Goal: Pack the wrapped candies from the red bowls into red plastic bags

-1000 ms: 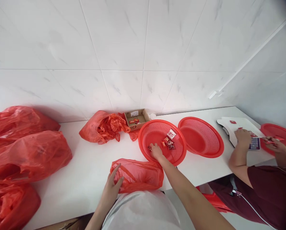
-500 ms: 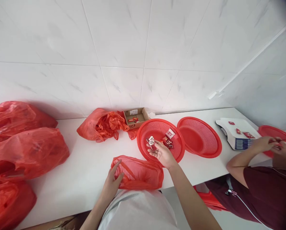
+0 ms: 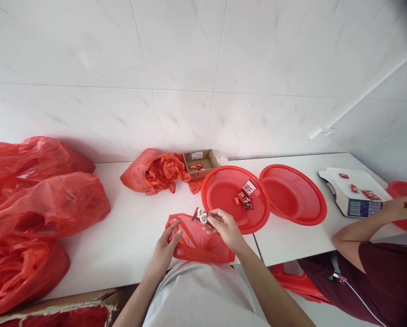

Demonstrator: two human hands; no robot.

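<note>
A red plastic bag [image 3: 203, 247] lies on the table in front of me, its mouth spread open. At its left edge is my left hand [image 3: 166, 250], thumb and fingers around the rim of the bag. My right hand [image 3: 225, 229] pinches a small dark red and white snack packet [image 3: 201, 216] above the bag's far edge. Just beyond is a red plastic basket [image 3: 212, 181], whose floor holds a white packet [image 3: 249, 187] and several small red and brown packets [image 3: 243, 200].
A second red basket [image 3: 292, 186] stands to the right. Behind are a cardboard box [image 3: 203, 172] and a bundle of red bags [image 3: 156, 170]. Full red bags [image 3: 60, 200] crowd the left. At right, a co-worker's arm [image 3: 363, 222] is near a scale [image 3: 346, 200] bearing packets.
My right hand has moved left and toward me, bringing the packet from over the basket to above the bag. My left hand stays at the bag's edge. The view has shifted slightly left.
</note>
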